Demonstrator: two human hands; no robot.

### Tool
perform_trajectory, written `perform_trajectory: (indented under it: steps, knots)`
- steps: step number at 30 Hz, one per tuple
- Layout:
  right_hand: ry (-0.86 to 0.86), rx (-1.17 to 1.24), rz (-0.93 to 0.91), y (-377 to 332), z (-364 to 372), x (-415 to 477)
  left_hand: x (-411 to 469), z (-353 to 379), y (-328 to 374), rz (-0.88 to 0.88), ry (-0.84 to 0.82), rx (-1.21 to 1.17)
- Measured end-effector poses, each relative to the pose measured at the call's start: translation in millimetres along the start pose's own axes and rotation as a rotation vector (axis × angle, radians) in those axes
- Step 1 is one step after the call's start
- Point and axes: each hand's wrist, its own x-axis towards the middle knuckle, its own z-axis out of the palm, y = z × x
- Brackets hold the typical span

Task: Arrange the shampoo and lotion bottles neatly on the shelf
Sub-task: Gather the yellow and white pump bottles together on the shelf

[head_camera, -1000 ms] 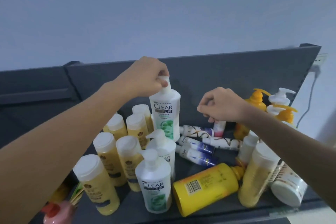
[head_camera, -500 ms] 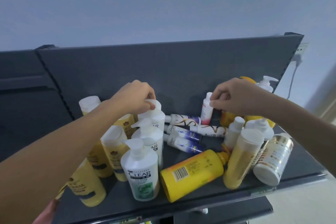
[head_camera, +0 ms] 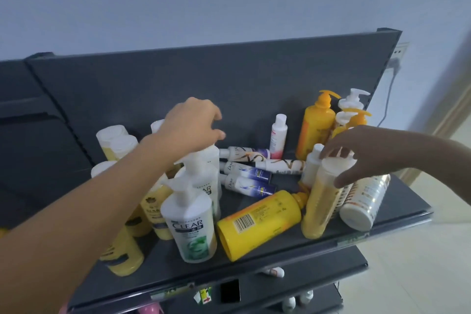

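Yellow bottle (head_camera: 259, 224) lies toppled mid-shelf (head_camera: 397, 209). Left of it, our left hand (head_camera: 190, 126) hovers spread above the CLEAR pumps (head_camera: 191, 222); right of it, our right hand (head_camera: 356, 153) spreads over a pale-yellow bottle (head_camera: 322, 201).

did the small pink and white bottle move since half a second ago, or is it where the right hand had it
Yes. The small pink and white bottle now stands upright by itself against the shelf back panel; the right hand has let go and moved toward the front, onto a yellow bottle.
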Motion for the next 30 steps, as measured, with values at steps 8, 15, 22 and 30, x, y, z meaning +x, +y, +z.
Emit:
perform_trajectory:
  steps: [8,15,22,30]
  knots:
    - [0.099,-0.024,-0.139,17,5,3,-37,106,140,0.13,-0.397,-0.05]
    - [0.204,0.019,-0.199,24,11,2,-30,164,167,0.072,-0.514,0.202]
    - [0.191,-0.009,-0.214,21,9,-1,-27,140,160,-0.042,-0.399,0.068]
    - [0.188,-0.004,-0.18,14,-6,-11,-27,79,135,-0.157,-0.101,-0.143]
